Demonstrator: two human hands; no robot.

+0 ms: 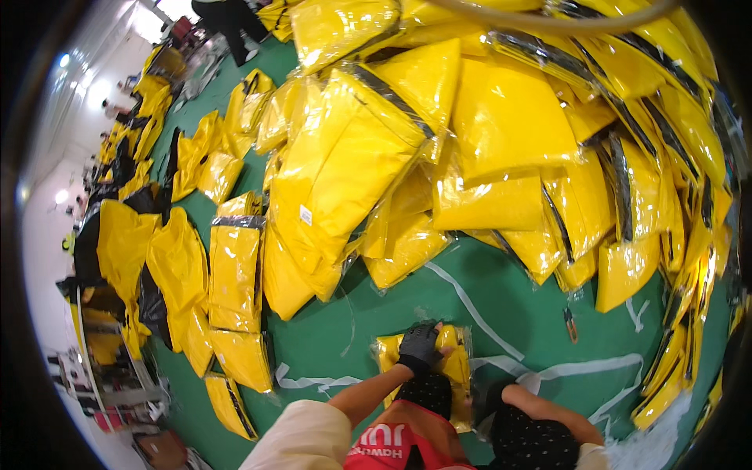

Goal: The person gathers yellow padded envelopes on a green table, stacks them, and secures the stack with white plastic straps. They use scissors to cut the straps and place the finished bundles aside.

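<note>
Below me a yellow folded package (pixel 462 362) in clear plastic lies on the green floor. My left hand (pixel 421 346), in a dark fingerless-looking glove, rests on its upper part with the fingers laid over the plastic. One of my knees, in dark dotted cloth, covers the package's middle. My right hand (pixel 489 398), also dark-gloved, is low beside the package's right edge, next to a white strip (pixel 533 381). Its fingers are blurred and partly hidden, so whether it grips the strip does not show.
A large heap of plastic-wrapped yellow packages (pixel 501 117) rises ahead and to the right. More yellow packages (pixel 236 274) and loose yellow items (pixel 125 243) lie to the left. An orange-and-black cutter (pixel 570 325) lies on the green floor (pixel 407 301). A person (pixel 227 27) stands far left.
</note>
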